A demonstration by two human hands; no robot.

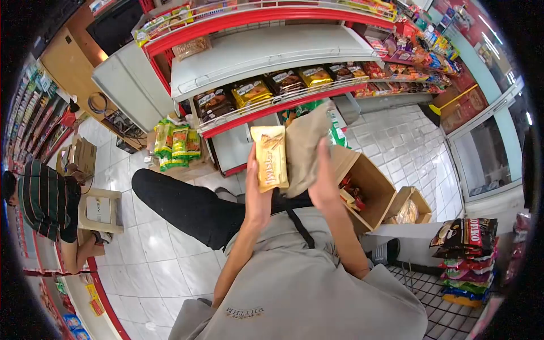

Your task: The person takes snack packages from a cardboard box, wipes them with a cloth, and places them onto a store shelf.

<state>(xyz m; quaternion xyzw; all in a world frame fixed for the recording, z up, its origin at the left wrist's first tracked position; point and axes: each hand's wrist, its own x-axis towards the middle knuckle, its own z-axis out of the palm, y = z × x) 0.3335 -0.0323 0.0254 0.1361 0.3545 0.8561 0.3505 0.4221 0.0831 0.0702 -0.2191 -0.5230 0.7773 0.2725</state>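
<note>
left hand (258, 198) gripped a cream twister packet (271, 158) by its lower left edge, printed face turned up toward the wearer. right hand (324, 184) held a grey-brown cloth (306, 153) right beside the packet; motion blur hid how the fingers closed on it. packet was roughly upright, between the person's torso (317, 277) and the lower shelf (266, 115). grip sat low and to one side, probably so most of the face was uncovered; both items were held close together, likely for easy two-handed handling.

containers: lidless large box (371, 178) stood just beside the right forearm, within easy reach, with red packets (352, 195) inside; its deeper part was in shadow. smaller box (422, 205) next to it held something in clear wrap (407, 213), contents too small to tell. off to the left, green-and-yellow packets (178, 141) were piled at a cardboard carton (203, 165).

lower shelf carried a row of dark and yellow wafello packets (249, 93), fronts tilted outward, likely for reading; the wire rail ahead of them probably prevented sliding. upper shelf (272, 54) had a brown packet (191, 48) at its left end.
</note>
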